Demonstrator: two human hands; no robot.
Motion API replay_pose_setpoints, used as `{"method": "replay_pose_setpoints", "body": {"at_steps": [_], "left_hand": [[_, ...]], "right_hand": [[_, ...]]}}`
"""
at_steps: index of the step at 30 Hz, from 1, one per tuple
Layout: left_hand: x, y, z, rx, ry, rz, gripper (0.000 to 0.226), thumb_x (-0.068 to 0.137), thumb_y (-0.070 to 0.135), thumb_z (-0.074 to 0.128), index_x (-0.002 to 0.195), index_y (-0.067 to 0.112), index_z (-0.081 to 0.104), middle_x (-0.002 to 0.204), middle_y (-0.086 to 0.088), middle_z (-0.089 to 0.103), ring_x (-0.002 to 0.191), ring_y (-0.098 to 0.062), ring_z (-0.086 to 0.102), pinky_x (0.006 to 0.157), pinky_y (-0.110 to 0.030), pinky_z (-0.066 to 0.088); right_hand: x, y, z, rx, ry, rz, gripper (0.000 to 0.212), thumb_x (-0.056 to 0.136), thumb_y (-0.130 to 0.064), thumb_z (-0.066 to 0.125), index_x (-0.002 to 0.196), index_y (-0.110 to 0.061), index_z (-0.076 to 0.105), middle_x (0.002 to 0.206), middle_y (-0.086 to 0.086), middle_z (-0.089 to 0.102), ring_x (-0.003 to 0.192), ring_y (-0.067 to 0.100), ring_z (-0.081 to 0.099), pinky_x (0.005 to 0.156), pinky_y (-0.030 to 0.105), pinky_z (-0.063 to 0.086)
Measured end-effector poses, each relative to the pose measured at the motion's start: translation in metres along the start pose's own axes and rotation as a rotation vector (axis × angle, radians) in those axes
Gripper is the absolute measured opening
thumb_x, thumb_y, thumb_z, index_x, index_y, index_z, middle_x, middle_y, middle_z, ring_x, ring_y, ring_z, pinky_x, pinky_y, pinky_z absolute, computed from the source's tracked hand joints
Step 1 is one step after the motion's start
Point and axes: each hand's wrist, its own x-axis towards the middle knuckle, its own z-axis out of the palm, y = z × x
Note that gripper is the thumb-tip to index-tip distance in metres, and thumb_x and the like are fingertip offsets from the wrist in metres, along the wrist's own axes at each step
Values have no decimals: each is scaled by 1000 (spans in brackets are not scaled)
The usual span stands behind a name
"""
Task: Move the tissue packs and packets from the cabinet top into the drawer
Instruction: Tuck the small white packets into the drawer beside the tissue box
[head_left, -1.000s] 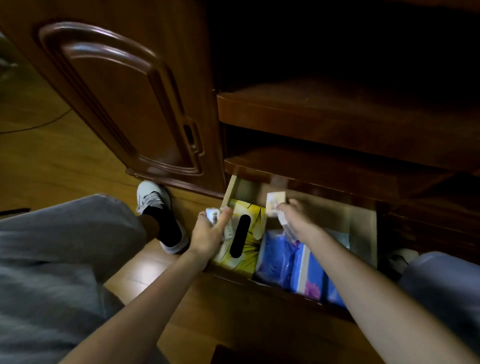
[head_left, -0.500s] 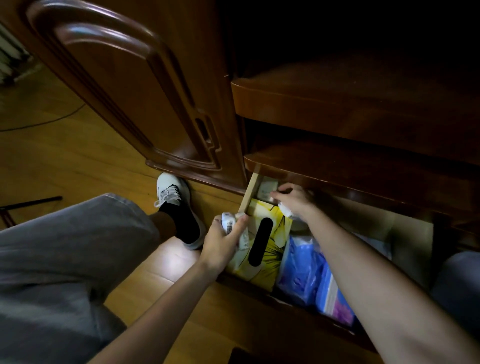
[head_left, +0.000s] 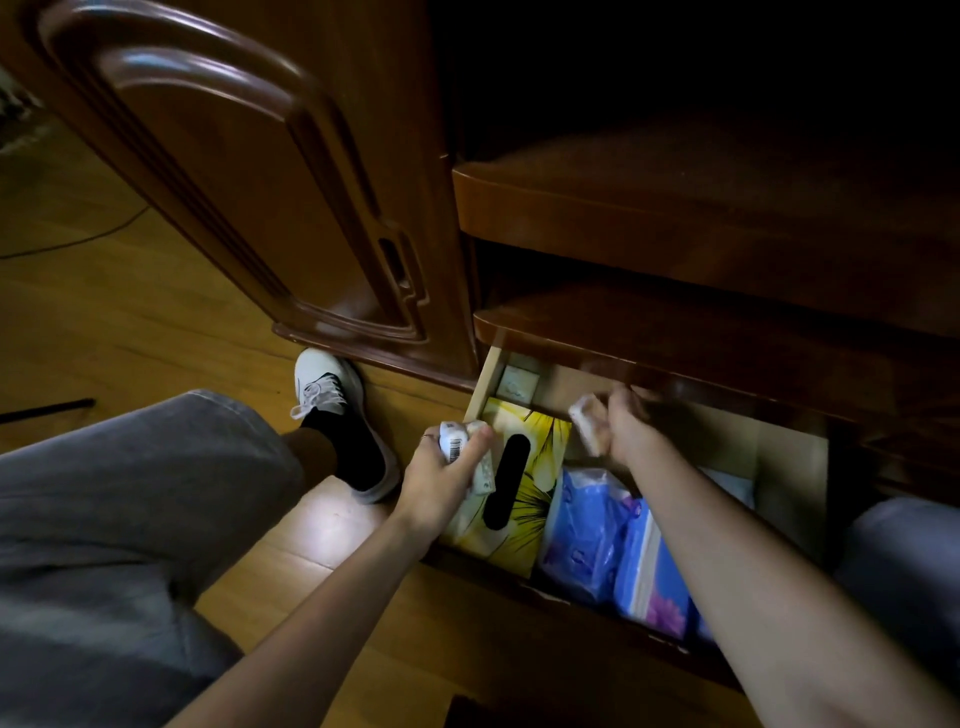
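Gripping small white packets, left hand (head_left: 441, 483) and right hand (head_left: 631, 431) hover over the open drawer (head_left: 789, 467).

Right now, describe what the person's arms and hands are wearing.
Both forearms are bare, with no sleeves in view. The left hand wears a thin ring on one finger. The right hand is motion-blurred; no ring, watch or glove shows on it.

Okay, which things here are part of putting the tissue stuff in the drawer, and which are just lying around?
Part of the job:
left hand gripping small packets
right hand holding a packet
open drawer
yellow tissue box
blue tissue packs

Just there:
cabinet door
white shoe
floor cable
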Motion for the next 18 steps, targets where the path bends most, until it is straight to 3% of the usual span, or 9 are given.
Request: {"method": "replay_pose_setpoints", "body": {"at_steps": [3, 5, 8, 11, 15, 18], "left_hand": [[0, -2, 4, -2, -21, 7, 77, 68, 72, 74, 118, 15, 63, 106, -10, 75, 98, -23, 75, 92, -45, 60], [0, -4, 4, 6, -30, 9, 76, 71, 70, 75, 119, 13, 63, 105, -9, 76, 97, -21, 75, 86, -38, 61], [-2, -5, 4, 1, -34, 14, 62, 85, 56, 74, 121, 8, 62, 103, -11, 75, 95, -23, 75, 79, -33, 59], [-2, -5, 4, 8, -21, 22, 55, 89, 51, 72, 121, 7, 61, 105, -14, 75, 95, -25, 75, 80, -37, 61], [-2, -2, 7, -10, -22, 14, 54, 88, 50, 73, 121, 9, 61, 106, -11, 76, 96, -22, 76, 85, -39, 62], [0, -1, 7, -9, -30, 24, 56, 87, 51, 73, 121, 9, 61, 105, -10, 76, 94, -19, 75, 77, -32, 60]], "right_hand": [[3, 10, -19, -30, -147, -28, 39, 98, -32, 57, 129, -8, 59, 112, 14, 65, 94, 26, 63, 84, 36, 54], [9, 18, -22, -40, -145, -121, 40, 95, -10, 61, 135, -9, 56, 128, 17, 62, 111, 27, 62, 96, 37, 53], [13, 24, -17, 118, -5, -215, 48, 95, 4, 59, 140, -11, 52, 133, 19, 58, 103, 24, 61, 87, 32, 53], [17, 25, -11, 141, 54, -243, 50, 92, -1, 66, 139, -13, 51, 129, 18, 61, 97, 23, 62, 79, 32, 54], [16, 25, 5, -259, 30, -378, 41, 89, -3, 71, 127, -15, 62, 128, 12, 65, 106, 25, 63, 83, 33, 54], [9, 19, 12, -500, 191, -437, 34, 93, -31, 67, 125, -20, 62, 124, 8, 65, 109, 27, 62, 84, 37, 50]]}}
